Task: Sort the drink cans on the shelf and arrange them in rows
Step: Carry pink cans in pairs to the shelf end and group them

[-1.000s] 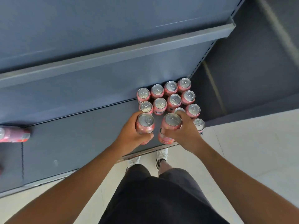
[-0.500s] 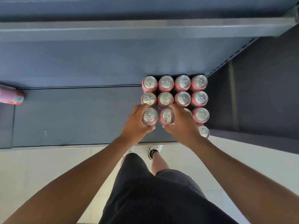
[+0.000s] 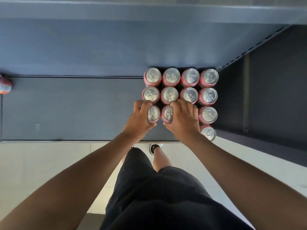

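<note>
Several pink drink cans with silver tops stand upright in a tight grid [image 3: 189,95] at the right end of the dark grey shelf [image 3: 74,110]. My left hand [image 3: 138,119] grips a pink can [image 3: 152,113] at the left of the third row. Beside it, my right hand [image 3: 182,120] grips the neighbouring can [image 3: 168,113], its fingers covering whatever stands to the right of that can. Both cans stand in line with the grid. A single can [image 3: 208,133] stands alone in a fourth row at the shelf's front right corner.
Another pink can [image 3: 5,87] lies on its side at the shelf's far left edge. An upper shelf [image 3: 149,12] overhangs the back. A side panel [image 3: 265,80] bounds the shelf on the right. Pale floor tiles [image 3: 41,163], my shorts and shoes are below.
Both hands carried their two cans forward and set them down in the third row against the second row. The view has swung to look straight down on the shelf.
</note>
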The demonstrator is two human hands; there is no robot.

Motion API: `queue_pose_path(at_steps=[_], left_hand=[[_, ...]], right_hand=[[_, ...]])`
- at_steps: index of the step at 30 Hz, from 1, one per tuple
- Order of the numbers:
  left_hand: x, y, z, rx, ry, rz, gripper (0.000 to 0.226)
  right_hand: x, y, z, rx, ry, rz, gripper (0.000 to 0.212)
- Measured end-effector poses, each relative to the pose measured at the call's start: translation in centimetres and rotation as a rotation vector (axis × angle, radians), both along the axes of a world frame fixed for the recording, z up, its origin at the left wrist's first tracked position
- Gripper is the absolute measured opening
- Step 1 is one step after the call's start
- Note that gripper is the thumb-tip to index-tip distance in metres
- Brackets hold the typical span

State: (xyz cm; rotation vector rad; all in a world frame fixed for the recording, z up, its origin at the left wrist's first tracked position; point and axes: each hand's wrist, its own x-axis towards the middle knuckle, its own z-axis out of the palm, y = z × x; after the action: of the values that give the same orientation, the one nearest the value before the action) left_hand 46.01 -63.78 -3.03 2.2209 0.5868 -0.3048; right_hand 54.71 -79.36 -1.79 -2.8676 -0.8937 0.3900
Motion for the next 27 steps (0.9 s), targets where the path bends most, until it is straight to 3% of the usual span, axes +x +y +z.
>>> queue_pose_path(at_steps=[5, 12, 15, 27], left_hand=[[-0.4, 0.7, 1.4, 0.051, 0.019, -0.095, 0.073], [-3.9, 2.3, 5.5, 0.479, -0.179, -0.268, 0.062], [-5.7, 3.1, 7.1, 0.564, -0.217, -0.292, 0.056], [-15.2, 7.9, 13.4, 0.749, -0.246, -0.02, 0.049]], right_hand=[[0.2, -0.3, 2.1, -0.002, 0.032, 0.116, 0.071], [-0.7, -0.3, 6.4, 0.125, -0.02, 0.434, 0.042], [-0.8, 0.7, 8.1, 0.152, -0.043, 0.54, 0.04], [-5.6, 8.9, 14.3, 0.218, -0.082, 0.641, 0.049]])
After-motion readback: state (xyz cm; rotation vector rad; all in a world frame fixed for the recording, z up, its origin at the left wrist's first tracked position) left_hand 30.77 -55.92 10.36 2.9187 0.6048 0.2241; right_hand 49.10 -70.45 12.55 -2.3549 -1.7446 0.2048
